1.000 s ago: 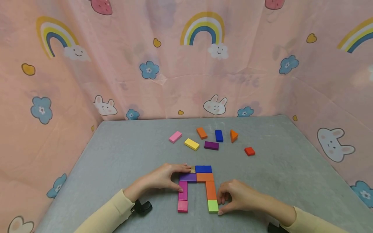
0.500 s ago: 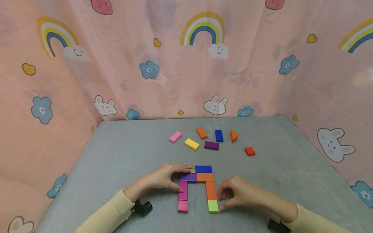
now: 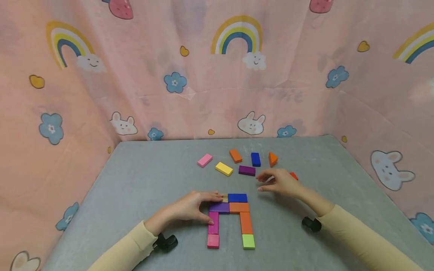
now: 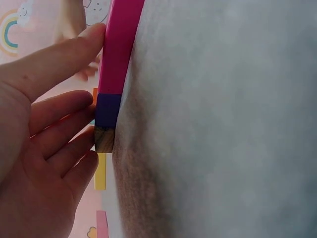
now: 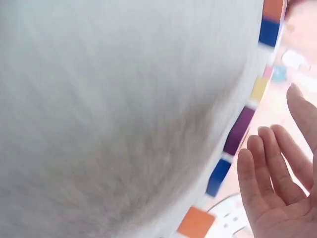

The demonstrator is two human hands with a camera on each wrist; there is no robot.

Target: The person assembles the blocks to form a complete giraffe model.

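1. A grey felt-like table (image 3: 142,188) stood inside a pink curtain (image 3: 203,94) printed with rainbows, rabbits and flowers.
2. Farthest left, the left hand (image 3: 190,206) lay flat on the table, fingers fairly straight and loosely spread, holding nothing; its fingertips touched the left edge of the block arrangement (image 3: 232,218).
3. In the left wrist view the thumb pressed the side of the magenta block (image 4: 119,47), while the other fingers rested against the purple block (image 4: 107,111) and a small wooden block (image 4: 103,140).
4. Just right of that hand, the arrangement formed an arch: a blue block (image 3: 237,197) on top, purple and orange beneath, with a magenta-and-pink leg and an orange-and-green leg.
5. Beyond the left hand, well apart from it, lay a pink block (image 3: 205,160) and a yellow block (image 3: 224,168).
6. The right hand (image 3: 279,181) hovered past the arch's far right corner, fingers relaxed and open, gripping nothing.
7. Just left of its fingertips lay a dark purple block (image 3: 246,170); beyond it were an orange block (image 3: 235,155), a small blue block (image 3: 255,159) and an orange wedge (image 3: 272,159).
8. A red block (image 3: 293,175) was mostly hidden behind the right hand.
9. The right wrist view was blurred; only colours showed along the table edge.
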